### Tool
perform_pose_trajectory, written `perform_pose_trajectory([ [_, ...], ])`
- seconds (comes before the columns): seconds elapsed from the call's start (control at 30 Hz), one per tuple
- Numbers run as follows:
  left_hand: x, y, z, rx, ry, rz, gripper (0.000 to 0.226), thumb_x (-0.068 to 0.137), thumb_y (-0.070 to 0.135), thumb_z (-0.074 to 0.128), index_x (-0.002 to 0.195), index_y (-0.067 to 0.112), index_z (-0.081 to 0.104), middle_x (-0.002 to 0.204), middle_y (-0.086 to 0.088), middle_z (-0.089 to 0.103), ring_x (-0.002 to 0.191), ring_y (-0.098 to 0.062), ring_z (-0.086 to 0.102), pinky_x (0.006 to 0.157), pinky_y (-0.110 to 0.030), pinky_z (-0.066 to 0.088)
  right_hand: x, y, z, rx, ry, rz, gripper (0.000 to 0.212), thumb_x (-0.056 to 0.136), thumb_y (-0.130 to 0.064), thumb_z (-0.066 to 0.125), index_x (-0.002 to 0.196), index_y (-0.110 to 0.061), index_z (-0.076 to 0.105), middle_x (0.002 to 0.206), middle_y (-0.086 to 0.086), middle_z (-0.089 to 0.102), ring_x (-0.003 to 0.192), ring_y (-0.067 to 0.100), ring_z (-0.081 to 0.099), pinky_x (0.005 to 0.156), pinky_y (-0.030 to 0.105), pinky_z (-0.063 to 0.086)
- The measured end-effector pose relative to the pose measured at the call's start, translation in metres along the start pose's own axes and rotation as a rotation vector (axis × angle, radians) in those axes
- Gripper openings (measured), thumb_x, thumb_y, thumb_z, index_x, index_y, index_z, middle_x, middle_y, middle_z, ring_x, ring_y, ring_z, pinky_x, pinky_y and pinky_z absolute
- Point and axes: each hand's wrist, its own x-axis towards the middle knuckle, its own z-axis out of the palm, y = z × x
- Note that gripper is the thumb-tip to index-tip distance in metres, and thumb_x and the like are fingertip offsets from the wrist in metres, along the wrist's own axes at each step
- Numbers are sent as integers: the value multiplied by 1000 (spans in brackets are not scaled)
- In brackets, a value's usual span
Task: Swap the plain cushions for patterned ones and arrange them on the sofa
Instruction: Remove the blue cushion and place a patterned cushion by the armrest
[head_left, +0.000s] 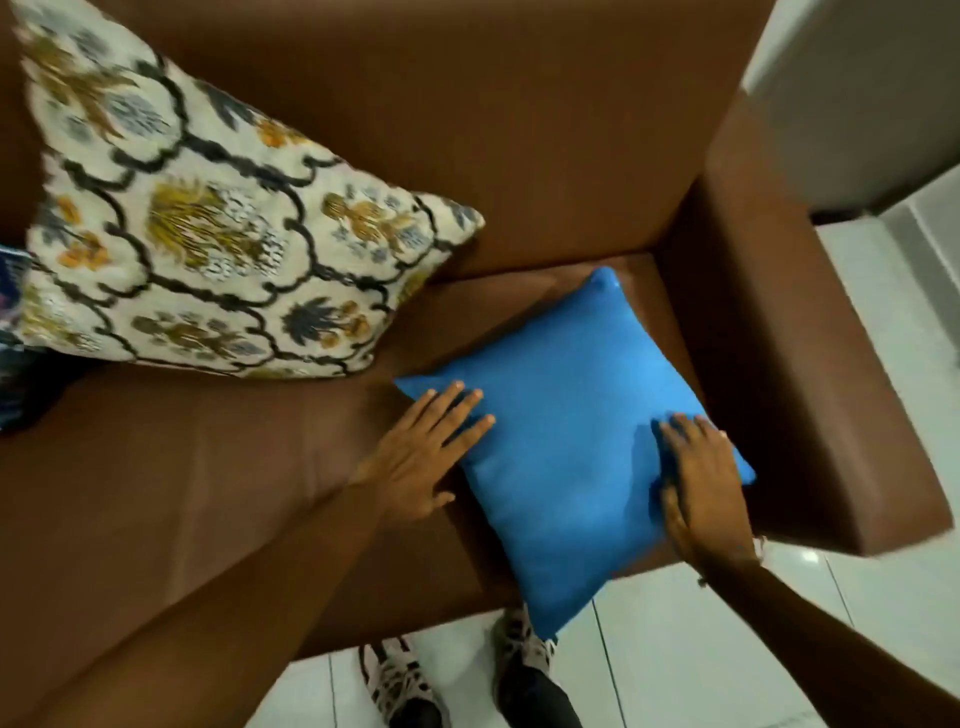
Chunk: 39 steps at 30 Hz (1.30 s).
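A plain blue cushion lies flat on the brown sofa seat, close to the right armrest, with one corner hanging over the seat's front edge. My left hand rests with spread fingers on the cushion's left edge. My right hand lies flat on its right side, fingers apart. Neither hand grips it. A large patterned cushion, cream with dark lattice and yellow-blue flowers, leans against the sofa back at the left.
The sofa's right armrest stands just right of the blue cushion. Another dark patterned item shows at the far left edge. White tiled floor and my shoes lie below the seat's front edge. A white wall rises at the top right.
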Motion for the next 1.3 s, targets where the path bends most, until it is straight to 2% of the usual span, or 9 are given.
perform_pose_trajectory([
  [0.13,24,25,36,35,-89,-72,135,54,63,77,157,12,7,165,-19,7,152,-41,0,122,-57,10,-66,37,36,-117,-132,3,90,66,-18,53,151,-6,27,162,15,20,150,38,14,113,62,24],
  [0.23,43,38,49,55,-56,-157,104,69,38,69,154,5,18,161,-22,16,149,-45,13,119,-59,19,-56,43,64,-222,-173,59,105,59,-28,72,150,-2,26,159,22,22,148,43,14,117,62,17],
  [0.33,55,51,54,69,50,-288,70,84,15,49,151,5,30,157,-20,35,145,-41,29,117,-57,27,-36,43,79,-220,-146,115,84,72,-22,64,148,-5,35,158,19,30,146,43,23,115,62,20],
  [0.47,61,55,44,18,91,-287,71,69,5,81,136,7,57,142,-14,56,132,-37,52,106,-59,43,-33,49,72,-112,-107,49,71,68,-20,61,138,-10,52,149,11,46,138,40,42,114,56,23],
  [0.7,77,36,-42,-426,282,-356,61,72,19,55,130,2,61,133,-13,64,130,-30,55,117,-39,26,22,53,-26,370,307,26,59,77,-28,48,135,-17,47,137,-17,49,136,0,39,116,21,23],
  [0.8,107,19,-97,-540,444,-375,44,79,28,51,115,9,67,109,-6,73,106,-23,65,96,-32,45,86,49,-75,314,482,65,44,83,-33,51,124,-17,51,114,4,62,110,22,53,98,29,36],
  [0.9,153,-6,-141,-538,450,-497,18,94,33,55,93,16,61,79,1,67,77,-23,63,62,-34,41,170,43,-110,224,464,124,42,91,-48,43,100,-9,57,86,22,67,84,42,59,69,39,40],
  [1.2,247,-84,-185,-630,146,-587,35,99,44,50,72,22,56,68,-5,59,71,-33,55,59,-40,37,339,61,-131,148,320,81,45,96,-47,41,105,-8,60,97,31,67,88,52,60,70,48,44],
  [1.3,262,-83,-164,-570,141,-620,35,101,47,45,98,16,62,85,-13,66,81,-39,59,66,-43,46,344,64,-93,218,267,130,36,101,-36,44,95,-2,52,86,30,63,79,50,57,65,48,42],
])
